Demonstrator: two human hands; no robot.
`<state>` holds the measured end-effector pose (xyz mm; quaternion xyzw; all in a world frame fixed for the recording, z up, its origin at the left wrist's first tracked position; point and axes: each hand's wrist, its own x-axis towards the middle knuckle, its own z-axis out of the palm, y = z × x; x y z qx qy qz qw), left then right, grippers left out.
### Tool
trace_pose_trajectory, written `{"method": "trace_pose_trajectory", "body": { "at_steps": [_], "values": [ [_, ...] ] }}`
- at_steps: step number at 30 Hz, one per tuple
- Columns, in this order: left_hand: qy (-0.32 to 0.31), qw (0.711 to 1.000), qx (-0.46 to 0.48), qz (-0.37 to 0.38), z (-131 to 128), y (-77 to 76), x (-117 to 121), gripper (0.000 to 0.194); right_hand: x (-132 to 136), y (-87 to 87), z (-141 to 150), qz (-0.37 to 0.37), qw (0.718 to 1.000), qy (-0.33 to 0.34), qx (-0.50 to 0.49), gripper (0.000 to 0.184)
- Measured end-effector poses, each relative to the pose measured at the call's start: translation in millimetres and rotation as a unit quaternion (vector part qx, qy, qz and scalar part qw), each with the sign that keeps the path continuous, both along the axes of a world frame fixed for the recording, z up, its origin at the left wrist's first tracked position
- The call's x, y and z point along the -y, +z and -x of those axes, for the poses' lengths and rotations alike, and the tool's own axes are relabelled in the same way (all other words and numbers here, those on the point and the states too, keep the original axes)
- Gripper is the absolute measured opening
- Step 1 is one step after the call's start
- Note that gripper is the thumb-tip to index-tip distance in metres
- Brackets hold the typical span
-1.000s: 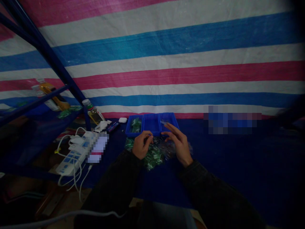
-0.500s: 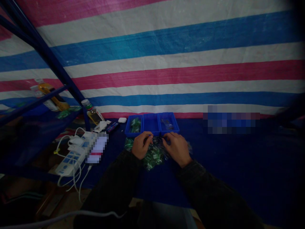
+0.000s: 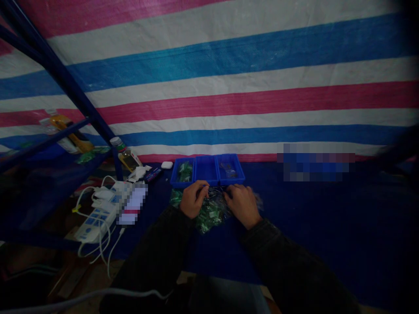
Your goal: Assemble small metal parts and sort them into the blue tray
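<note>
**Heap of green parts (image 3: 211,216) in clear plastic under both your hands**

The heap lies just in front of the blue three-compartment tray (image 3: 205,184), on the dark blue sheet (image 3: 327,226). Your left hand (image 3: 194,199) and right hand (image 3: 242,205) are both curled down onto it, narrow, with the fingertips nearly meeting. Whether they are pinching a part, you can't tell from this view, because your knuckles hide it.

The likeliest trouble is right there: thin dark leads seem tangled through the heap, so a tug on one piece could drag others along. A bag snagging on your fingers could spill loose parts across the sheet. Your hands also hide what they're touching, so you could easily pick up two at once. Lifting carelessly could catch the tray's front wall and jolt the green pieces (image 3: 185,172) in its left compartment or the dark pieces (image 3: 228,171) in its right one.
</note>
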<state>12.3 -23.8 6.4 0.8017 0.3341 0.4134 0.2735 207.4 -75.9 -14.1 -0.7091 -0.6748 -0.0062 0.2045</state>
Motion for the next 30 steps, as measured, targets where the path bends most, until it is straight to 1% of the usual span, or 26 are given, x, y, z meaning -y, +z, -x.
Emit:
{"method": "trace_pose_trajectory", "body": {
  "at_steps": [7,15,18,20,23,25,27,30],
  "values": [
    [-0.002,1.0,0.007,0.001,0.4,0.1,-0.1,0.019,-0.6,1.0,1.0,-0.033,0.997,0.041,-0.048,0.03],
    [-0.004,1.0,0.0,-0.003,0.4,2.4,1.4,0.02,-2.2,-1.7,2.6,-0.013,0.997,0.051,-0.05,0.017],
    [-0.004,1.0,0.002,-0.003,0.2,2.5,1.5,0.02,-1.8,-0.5,2.7,-0.014,0.997,0.058,-0.052,0.015],
    [-0.003,1.0,0.001,-0.002,0.4,2.2,1.3,0.021,-1.5,1.2,2.4,-0.02,0.996,0.065,-0.061,0.019],
    [-0.003,1.0,-0.001,-0.001,0.9,1.7,0.8,0.021,-0.8,4.1,1.7,-0.022,0.993,0.088,-0.08,0.03],
    [-0.005,1.0,0.0,-0.001,1.2,1.3,0.5,0.02,0.1,5.6,1.2,-0.014,0.993,0.091,-0.077,0.038],
    [-0.007,1.0,0.001,0.001,1.3,1.1,0.4,0.021,1.4,6.5,0.6,0.004,0.995,0.081,-0.06,0.042],
    [-0.008,1.0,0.003,0.002,1.2,1.1,0.5,0.021,3.2,7.1,-0.5,0.052,0.996,0.064,-0.023,0.04]
  ]
}}
